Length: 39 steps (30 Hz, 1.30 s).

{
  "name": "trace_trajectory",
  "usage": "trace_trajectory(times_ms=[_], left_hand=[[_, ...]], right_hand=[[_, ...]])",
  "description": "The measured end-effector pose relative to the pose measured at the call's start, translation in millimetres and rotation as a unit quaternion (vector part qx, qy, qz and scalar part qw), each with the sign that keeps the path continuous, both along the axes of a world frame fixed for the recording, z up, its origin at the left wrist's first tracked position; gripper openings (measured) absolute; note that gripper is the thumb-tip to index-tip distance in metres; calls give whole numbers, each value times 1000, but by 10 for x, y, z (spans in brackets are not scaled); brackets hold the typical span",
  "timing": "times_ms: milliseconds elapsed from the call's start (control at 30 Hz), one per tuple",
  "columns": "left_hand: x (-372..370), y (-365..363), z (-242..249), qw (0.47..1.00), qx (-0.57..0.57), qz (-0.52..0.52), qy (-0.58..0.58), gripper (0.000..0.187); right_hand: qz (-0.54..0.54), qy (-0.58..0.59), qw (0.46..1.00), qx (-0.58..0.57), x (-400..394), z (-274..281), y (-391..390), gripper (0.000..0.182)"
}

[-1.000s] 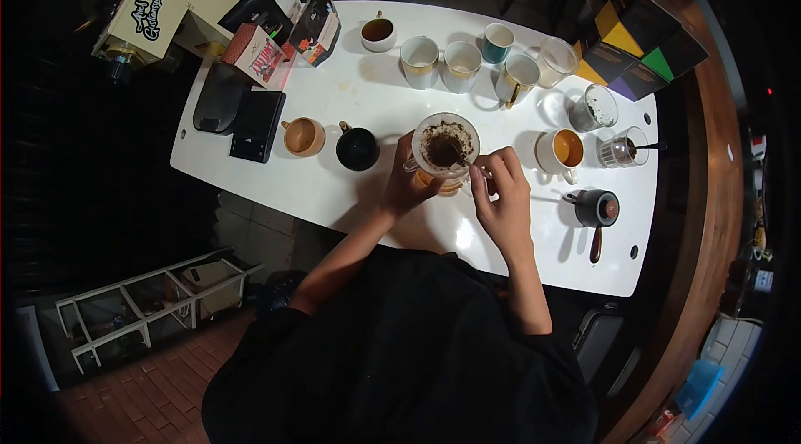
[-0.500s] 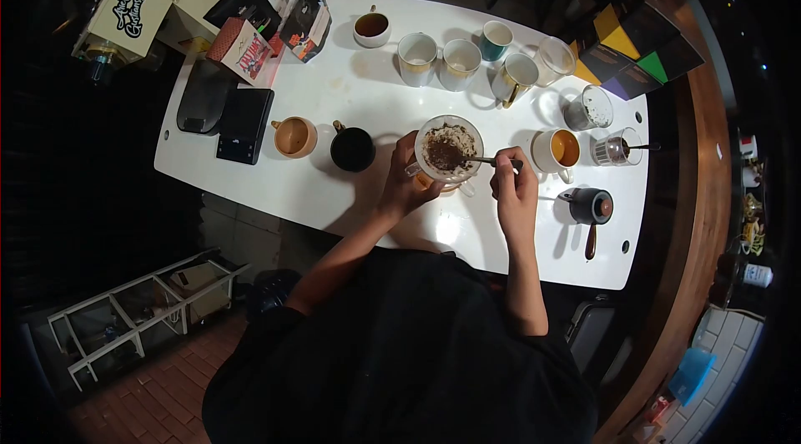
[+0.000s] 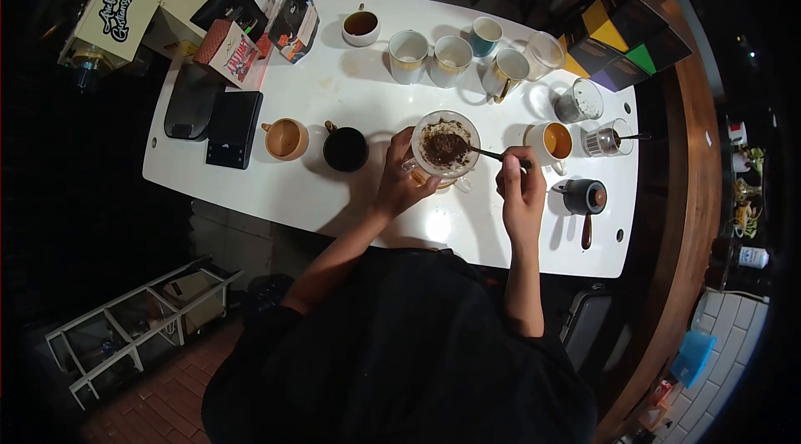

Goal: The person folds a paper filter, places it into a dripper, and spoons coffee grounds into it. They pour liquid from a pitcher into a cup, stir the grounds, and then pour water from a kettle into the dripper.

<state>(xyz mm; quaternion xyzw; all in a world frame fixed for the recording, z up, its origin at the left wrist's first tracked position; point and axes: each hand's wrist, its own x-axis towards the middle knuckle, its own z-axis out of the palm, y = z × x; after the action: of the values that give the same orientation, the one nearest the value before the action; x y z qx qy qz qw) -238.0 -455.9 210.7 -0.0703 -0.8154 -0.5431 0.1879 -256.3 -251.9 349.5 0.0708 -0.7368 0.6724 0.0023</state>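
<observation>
My left hand [image 3: 403, 179] is wrapped round the side of a clear coffee dripper [image 3: 477, 128], which sits above a glass vessel mostly hidden under it. Dark, wet coffee grounds [image 3: 445, 147] lie inside the dripper and cling to its pale lining. Between the thumb and fingers of my right hand [image 3: 522, 181] is the handle of a dark spoon [image 3: 488, 153]. Its bowl is over the middle of the grounds and looks heaped with them. A white cup of amber liquid [image 3: 556, 141] stands just right of my right hand, and a black mug [image 3: 345, 149] is left of my left hand.
Several mugs, one a white mug [image 3: 408, 58], line the far side of the white table [image 3: 334, 98]. A black scale [image 3: 234, 131] and coffee bags [image 3: 229, 52] are at left. At right stand a small black pot [image 3: 583, 196] and a glass holding a spoon [image 3: 607, 140].
The spoon's bowl now shows on top of the grounds, where before it was sunk in them. My right hand has shifted slightly right. The whole view has shifted a little.
</observation>
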Motion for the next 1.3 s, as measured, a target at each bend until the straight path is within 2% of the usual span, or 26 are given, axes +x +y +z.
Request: trace_trajectory(times_ms=[67, 133, 167, 200, 267, 367, 500, 600, 800, 867, 1000, 1133, 1200, 1300], left_hand=[[3, 6, 25, 1000, -3, 7, -16, 82], [-4, -7, -1, 1000, -21, 4, -3, 85], [-4, -11, -15, 999, -40, 0, 10, 88], [-2, -5, 18, 999, -39, 0, 10, 88], [14, 10, 82, 999, 35, -14, -5, 92], [13, 6, 88, 1000, -8, -2, -4, 92], [-2, 11, 48, 1000, -3, 1, 5, 92], [-2, 2, 12, 1000, -15, 2, 9, 92], [-5, -7, -63, 996, -72, 25, 45, 93], [6, -2, -49, 1000, 26, 14, -11, 93], [64, -78, 0, 998, 23, -19, -51, 93], [82, -128, 283, 1000, -7, -9, 17, 95], [125, -203, 301, 999, -33, 0, 43, 96], [278, -321, 296, 994, -84, 24, 66, 94]], right_hand=[[4, 12, 999, 47, 19, 98, -2, 17], [5, 157, 980, 123, 14, 166, -62, 8], [30, 160, 972, 172, 34, 255, -45, 4], [31, 160, 971, 172, 45, 278, -49, 4], [37, 188, 957, 216, 68, 296, -75, 7], [39, 182, 962, 202, 69, 290, -105, 8], [35, 151, 973, 172, 36, 238, -152, 5], [18, 106, 974, 200, 14, 224, -148, 6], [7, 107, 975, 196, 28, 223, -170, 7], [7, 109, 975, 192, 31, 230, -192, 8], [1, 94, 980, 177, 7, 181, -178, 10], [1, 79, 983, 168, 9, 138, -149, 12], [8, 22, 987, 161, 9, 132, -128, 16], [-11, -3, 988, 155, 36, 206, -78, 20]])
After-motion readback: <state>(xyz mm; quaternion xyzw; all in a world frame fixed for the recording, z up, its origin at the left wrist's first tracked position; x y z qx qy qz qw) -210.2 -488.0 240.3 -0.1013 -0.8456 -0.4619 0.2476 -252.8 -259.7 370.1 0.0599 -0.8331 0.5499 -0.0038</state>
